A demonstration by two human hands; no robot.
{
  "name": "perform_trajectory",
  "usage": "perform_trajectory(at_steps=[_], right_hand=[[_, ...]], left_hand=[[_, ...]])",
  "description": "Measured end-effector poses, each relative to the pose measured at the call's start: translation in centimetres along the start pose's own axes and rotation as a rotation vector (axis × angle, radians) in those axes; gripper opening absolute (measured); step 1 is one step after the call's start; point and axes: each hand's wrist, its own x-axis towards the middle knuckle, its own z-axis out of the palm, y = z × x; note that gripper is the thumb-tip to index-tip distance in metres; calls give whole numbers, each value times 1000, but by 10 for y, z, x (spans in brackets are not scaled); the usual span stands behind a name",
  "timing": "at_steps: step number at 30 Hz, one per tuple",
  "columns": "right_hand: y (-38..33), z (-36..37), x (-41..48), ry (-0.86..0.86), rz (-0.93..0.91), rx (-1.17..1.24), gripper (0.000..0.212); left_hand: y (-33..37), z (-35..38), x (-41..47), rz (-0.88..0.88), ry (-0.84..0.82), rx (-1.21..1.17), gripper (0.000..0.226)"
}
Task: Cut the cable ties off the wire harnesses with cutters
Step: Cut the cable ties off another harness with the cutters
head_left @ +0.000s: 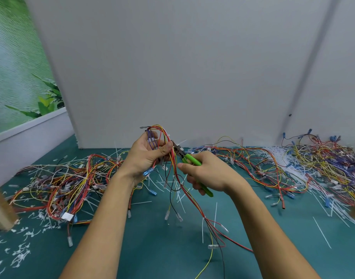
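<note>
Harness looks light and floppy, so left hand clamps its grip on the bunch; right hand, 3 o'clock, grips cutters.

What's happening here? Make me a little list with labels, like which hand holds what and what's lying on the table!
left hand: grips a wire harness, lifted off the table
right hand: grips the green cutters
cutter tip: at the held wires, beside the left thumb
left side: wire pile, snipped white bits
right side: second wire pile, loose white ties
table: teal top
</note>
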Motion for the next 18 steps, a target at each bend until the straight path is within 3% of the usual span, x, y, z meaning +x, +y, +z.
perform_trajectory(at_steps=[10,18], right_hand=[[-1,-5,-1,-97,36,104,35],[1,-1,0,-58,15,68,31]], left_hand=[[-3,-1,1,-11,-8,-13,45],[-3,-1,1,-26,0,-8,53]])
